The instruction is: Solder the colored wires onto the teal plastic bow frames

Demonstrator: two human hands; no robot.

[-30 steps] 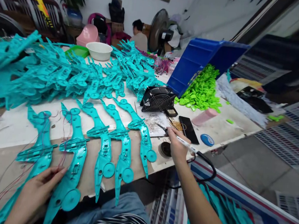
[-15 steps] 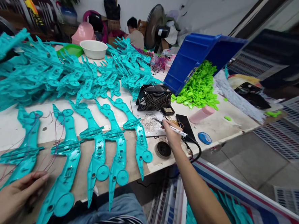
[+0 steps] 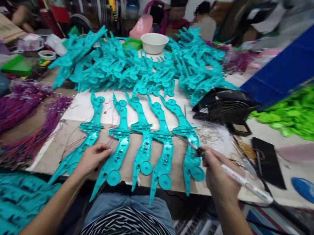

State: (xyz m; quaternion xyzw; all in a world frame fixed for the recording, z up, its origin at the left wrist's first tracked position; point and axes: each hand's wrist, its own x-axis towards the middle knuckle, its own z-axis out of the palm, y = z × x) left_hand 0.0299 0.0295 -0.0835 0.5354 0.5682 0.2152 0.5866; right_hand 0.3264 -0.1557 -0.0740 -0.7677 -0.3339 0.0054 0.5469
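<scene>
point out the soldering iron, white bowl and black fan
Soldering iron (image 3: 245, 182): head view, on its white handle
White bowl (image 3: 154, 48): head view, on its outer wall
Black fan (image 3: 223, 109): head view, on its grille

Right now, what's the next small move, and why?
Probably ease the soldering iron left toward the thin wires: the right hand has its tip over the rightmost teal part, while the left hand's fingertips are by those wires, at the second part from the left.
</scene>
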